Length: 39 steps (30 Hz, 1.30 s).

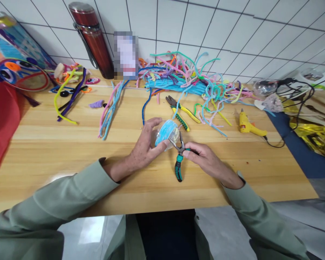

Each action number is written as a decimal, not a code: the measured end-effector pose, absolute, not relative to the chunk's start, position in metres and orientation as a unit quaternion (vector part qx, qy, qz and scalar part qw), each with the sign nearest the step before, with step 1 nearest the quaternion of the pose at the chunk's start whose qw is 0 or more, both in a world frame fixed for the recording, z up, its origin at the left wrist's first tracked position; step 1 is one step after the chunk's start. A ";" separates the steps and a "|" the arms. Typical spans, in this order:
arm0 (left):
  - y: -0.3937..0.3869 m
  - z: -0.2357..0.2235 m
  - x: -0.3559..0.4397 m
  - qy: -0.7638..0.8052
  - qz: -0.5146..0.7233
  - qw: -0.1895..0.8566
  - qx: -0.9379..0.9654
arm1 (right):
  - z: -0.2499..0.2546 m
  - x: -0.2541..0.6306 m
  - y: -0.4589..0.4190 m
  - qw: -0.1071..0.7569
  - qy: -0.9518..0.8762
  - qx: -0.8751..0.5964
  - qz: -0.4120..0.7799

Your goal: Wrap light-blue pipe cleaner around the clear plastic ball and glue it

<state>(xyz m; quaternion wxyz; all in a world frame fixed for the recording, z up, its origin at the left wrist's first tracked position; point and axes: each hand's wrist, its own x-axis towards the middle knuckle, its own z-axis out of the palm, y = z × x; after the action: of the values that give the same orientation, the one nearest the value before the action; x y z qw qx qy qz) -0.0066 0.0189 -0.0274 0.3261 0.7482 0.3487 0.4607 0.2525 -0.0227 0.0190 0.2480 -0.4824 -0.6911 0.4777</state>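
My left hand (148, 142) is closed around a clear rounded piece wrapped in light blue pipe cleaner (166, 132), with its thumb at the near side. A blue strand stands up from the piece. In my right hand (203, 156) is a pair of long-nose pliers (180, 153) with black and teal handles. The fingers pinch near the pivot and one handle, while the other handle points toward me. Spread apart, the jaws lie against the right side of the blue piece. Just beyond it rests a second pair of pliers (180, 112) with yellow and green handles.
A heap of coloured pipe cleaners (178, 81) lies along the tiled wall. At the right are a yellow glue gun (250, 124) and gold foil (314, 137). A red thermos (93, 43) stands at the back left, near a bundle of blue and pink pipe cleaners (110, 110).
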 end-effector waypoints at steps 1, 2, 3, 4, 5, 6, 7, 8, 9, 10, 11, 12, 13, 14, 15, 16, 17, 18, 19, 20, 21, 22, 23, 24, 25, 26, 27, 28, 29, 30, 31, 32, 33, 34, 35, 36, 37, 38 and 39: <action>0.019 -0.027 -0.007 0.349 0.461 0.325 0.748 | 0.019 0.253 -0.023 0.247 -0.692 -0.481 0.478; 0.019 -0.027 -0.007 0.350 0.461 0.324 0.748 | 0.018 0.253 -0.022 0.246 -0.693 -0.479 0.479; 0.019 -0.027 -0.007 0.351 0.461 0.323 0.748 | 0.018 0.254 -0.022 0.245 -0.693 -0.477 0.481; 0.019 -0.027 -0.007 0.352 0.460 0.323 0.748 | 0.017 0.254 -0.022 0.244 -0.693 -0.476 0.483; 0.018 -0.027 -0.007 0.353 0.460 0.324 0.748 | 0.017 0.255 -0.021 0.241 -0.693 -0.475 0.485; 0.018 -0.027 -0.007 0.355 0.459 0.326 0.746 | 0.017 0.256 -0.021 0.239 -0.693 -0.475 0.487; 0.018 -0.028 -0.008 0.357 0.458 0.330 0.744 | 0.017 0.257 -0.021 0.238 -0.692 -0.474 0.490; 0.018 -0.028 -0.008 0.358 0.458 0.333 0.742 | 0.018 0.258 -0.021 0.238 -0.692 -0.473 0.492; 0.019 -0.028 -0.008 0.360 0.457 0.336 0.740 | 0.019 0.259 -0.021 0.237 -0.692 -0.470 0.493; 0.019 -0.028 -0.008 0.361 0.458 0.337 0.740 | 0.020 0.260 -0.021 0.237 -0.692 -0.469 0.494; 0.019 -0.029 -0.008 0.361 0.458 0.336 0.740 | 0.021 0.261 -0.022 0.237 -0.693 -0.469 0.495; 0.020 -0.029 -0.008 0.360 0.458 0.335 0.741 | 0.022 0.263 -0.022 0.238 -0.692 -0.469 0.494; 0.020 -0.029 -0.008 0.358 0.459 0.332 0.742 | 0.023 0.265 -0.023 0.242 -0.691 -0.471 0.493; 0.021 -0.030 -0.008 0.357 0.460 0.330 0.743 | 0.025 0.268 -0.024 0.249 -0.686 -0.474 0.492; 0.021 -0.030 -0.008 0.356 0.460 0.329 0.744 | 0.025 0.272 -0.025 0.260 -0.680 -0.480 0.490; 0.021 -0.030 -0.008 0.356 0.460 0.328 0.744 | 0.026 0.276 -0.027 0.271 -0.673 -0.489 0.485; 0.022 -0.031 -0.008 0.356 0.460 0.327 0.745 | 0.026 0.282 -0.028 0.281 -0.666 -0.500 0.477; 0.022 -0.031 -0.008 0.356 0.459 0.328 0.745 | 0.026 0.289 -0.030 0.287 -0.661 -0.515 0.464; 0.022 -0.032 -0.008 0.356 0.458 0.329 0.745 | 0.025 0.296 -0.033 0.290 -0.658 -0.534 0.445; 0.022 -0.032 -0.008 0.354 0.458 0.329 0.746 | 0.024 0.304 -0.035 0.290 -0.657 -0.553 0.422; 0.022 -0.033 -0.008 0.352 0.458 0.330 0.747 | 0.023 0.312 -0.036 0.286 -0.659 -0.572 0.397; 0.023 -0.033 -0.007 0.351 0.459 0.328 0.747 | 0.021 0.319 -0.038 0.282 -0.661 -0.588 0.371; 0.023 -0.034 -0.007 0.349 0.460 0.325 0.748 | 0.019 0.326 -0.039 0.276 -0.666 -0.602 0.345; 0.024 -0.035 -0.007 0.349 0.463 0.321 0.749 | 0.016 0.331 -0.040 0.270 -0.672 -0.611 0.319; 0.024 -0.035 -0.006 0.348 0.464 0.318 0.750 | 0.014 0.335 -0.040 0.266 -0.678 -0.618 0.295; 0.025 -0.035 -0.006 0.347 0.466 0.315 0.751 | 0.012 0.338 -0.040 0.262 -0.686 -0.622 0.273; 0.025 -0.035 -0.006 0.347 0.467 0.314 0.751 | 0.010 0.339 -0.040 0.259 -0.693 -0.624 0.252; 0.025 -0.035 -0.006 0.346 0.468 0.313 0.751 | 0.009 0.339 -0.040 0.257 -0.700 -0.625 0.233; 0.026 -0.036 -0.006 0.346 0.468 0.314 0.750 | 0.008 0.339 -0.040 0.254 -0.706 -0.625 0.217; 0.026 -0.036 -0.005 0.346 0.469 0.314 0.749 | 0.008 0.338 -0.039 0.252 -0.712 -0.624 0.203; 0.026 -0.036 -0.005 0.347 0.470 0.314 0.748 | 0.007 0.338 -0.038 0.251 -0.715 -0.623 0.192; 0.027 -0.036 -0.005 0.348 0.471 0.314 0.748 | 0.007 0.337 -0.037 0.253 -0.716 -0.624 0.184; 0.027 -0.036 -0.004 0.348 0.471 0.314 0.747 | 0.008 0.337 -0.036 0.259 -0.712 -0.627 0.179; 0.027 -0.036 -0.004 0.348 0.472 0.315 0.746 | 0.007 0.338 -0.034 0.268 -0.706 -0.631 0.176; 0.027 -0.037 -0.003 0.348 0.474 0.314 0.745 | 0.007 0.338 -0.033 0.278 -0.697 -0.637 0.175; 0.027 -0.037 -0.002 0.348 0.478 0.312 0.744 | 0.007 0.339 -0.031 0.291 -0.686 -0.644 0.175; 0.027 -0.038 -0.001 0.347 0.483 0.310 0.742 | 0.006 0.339 -0.029 0.307 -0.671 -0.651 0.178; 0.028 -0.038 0.000 0.348 0.488 0.305 0.740 | 0.004 0.339 -0.027 0.326 -0.654 -0.658 0.182; 0.028 -0.039 0.000 0.348 0.493 0.299 0.739 | 0.003 0.339 -0.026 0.345 -0.637 -0.664 0.186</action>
<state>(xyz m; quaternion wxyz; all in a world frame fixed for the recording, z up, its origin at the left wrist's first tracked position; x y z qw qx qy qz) 0.0003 0.0281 -0.0390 0.2986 0.7394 0.3475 0.4933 0.3392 -0.0258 0.0027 0.3453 -0.6641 -0.6365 0.1859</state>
